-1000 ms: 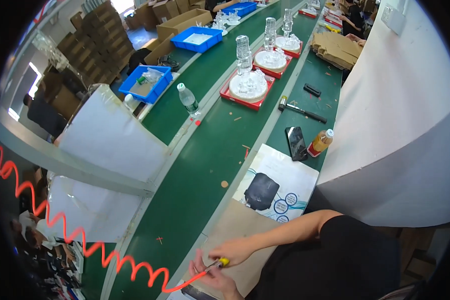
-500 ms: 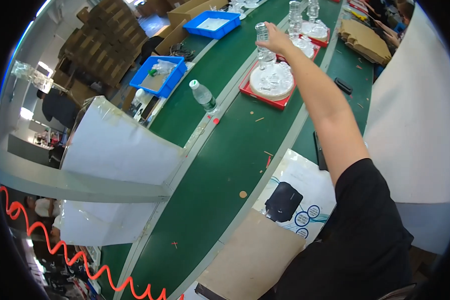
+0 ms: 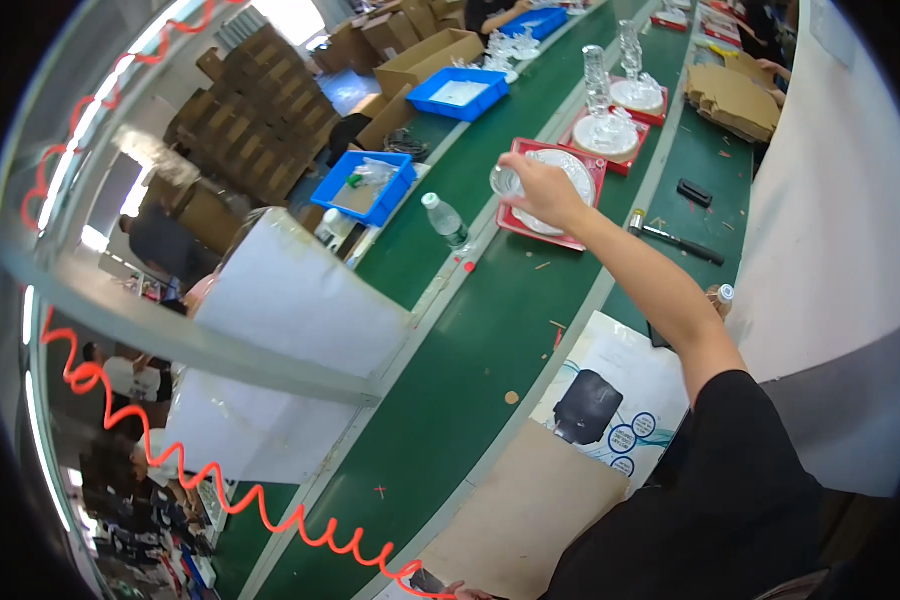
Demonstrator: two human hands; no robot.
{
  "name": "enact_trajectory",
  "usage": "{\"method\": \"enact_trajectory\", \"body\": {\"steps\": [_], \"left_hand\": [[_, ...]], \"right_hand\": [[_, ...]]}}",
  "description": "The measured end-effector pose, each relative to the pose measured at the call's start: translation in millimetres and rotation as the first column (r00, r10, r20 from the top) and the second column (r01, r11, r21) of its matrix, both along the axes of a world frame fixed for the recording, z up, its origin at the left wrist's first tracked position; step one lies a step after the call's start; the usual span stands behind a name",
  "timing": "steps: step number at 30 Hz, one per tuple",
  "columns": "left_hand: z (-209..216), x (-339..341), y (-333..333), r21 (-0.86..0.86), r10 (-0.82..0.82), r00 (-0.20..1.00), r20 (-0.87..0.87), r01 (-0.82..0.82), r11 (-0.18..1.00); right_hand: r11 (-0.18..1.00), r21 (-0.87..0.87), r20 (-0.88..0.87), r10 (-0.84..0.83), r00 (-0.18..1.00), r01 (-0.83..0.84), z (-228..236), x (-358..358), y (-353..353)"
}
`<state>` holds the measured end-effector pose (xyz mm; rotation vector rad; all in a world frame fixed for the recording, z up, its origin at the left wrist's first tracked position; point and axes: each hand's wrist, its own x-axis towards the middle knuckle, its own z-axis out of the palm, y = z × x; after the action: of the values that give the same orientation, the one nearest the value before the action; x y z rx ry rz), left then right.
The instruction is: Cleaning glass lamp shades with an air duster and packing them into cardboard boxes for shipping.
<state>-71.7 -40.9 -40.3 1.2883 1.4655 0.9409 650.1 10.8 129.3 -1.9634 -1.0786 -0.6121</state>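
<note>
My right hand [image 3: 548,192] is closed around a clear ribbed column [image 3: 506,182], tilted so that its round end faces me. Beneath the hand lies a red tray [image 3: 542,240] carrying a white disc [image 3: 568,168], partly covered by my hand and forearm. Only a sliver of my left hand [image 3: 458,591] shows at the lower edge, beside the end of a red coiled hose [image 3: 345,545]; its fingers are mostly cut off. Farther along, more red trays hold white discs, two with an upright clear column [image 3: 597,80].
A plastic bottle [image 3: 446,222] stands left of the tray on the green bench [image 3: 425,400]. Blue bins [image 3: 365,188] line the far left. A hammer [image 3: 676,238] and a black object [image 3: 694,192] lie at right, near stacked cardboard sheets [image 3: 732,102]. A printed carton [image 3: 610,400] is close to me.
My right hand has lifted the clear column off the disc and drawn it nearer, tipping it over. The view has shifted, and part of my left hand has come in at the bottom.
</note>
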Motion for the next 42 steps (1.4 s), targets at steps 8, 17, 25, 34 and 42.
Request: {"method": "enact_trajectory", "body": {"steps": [8, 17, 25, 34, 42], "left_hand": [[48, 34, 20, 0.141, -0.216, 0.964, -0.154, 0.238, 0.961], [47, 120, 73, 0.228, -0.424, 0.879, -0.217, 0.468, 0.854], [-49, 89, 87, 0.182, -0.452, 0.854, -0.257, 0.502, 0.846], [-47, 127, 98, 0.261, -0.321, 0.88, -0.349, 0.421, 0.869], [-28, 142, 105, 0.228, -0.356, 0.864, -0.356, 0.449, 0.864]], "right_hand": [[0.989, 0.094, -0.15, 0.125, 0.981, -0.111, 94, -166, -39], [0.933, 0.117, -0.037, 0.348, 0.937, -0.342, 12, -371, -34], [0.726, 0.113, 0.035, 0.679, 0.733, -0.678, 8, -449, -43], [0.467, 0.366, -0.477, 0.837, 0.268, -0.805, -25, -454, -30], [0.557, 0.301, -0.515, 0.778, 0.36, -0.774, -25, -434, -37]]}}
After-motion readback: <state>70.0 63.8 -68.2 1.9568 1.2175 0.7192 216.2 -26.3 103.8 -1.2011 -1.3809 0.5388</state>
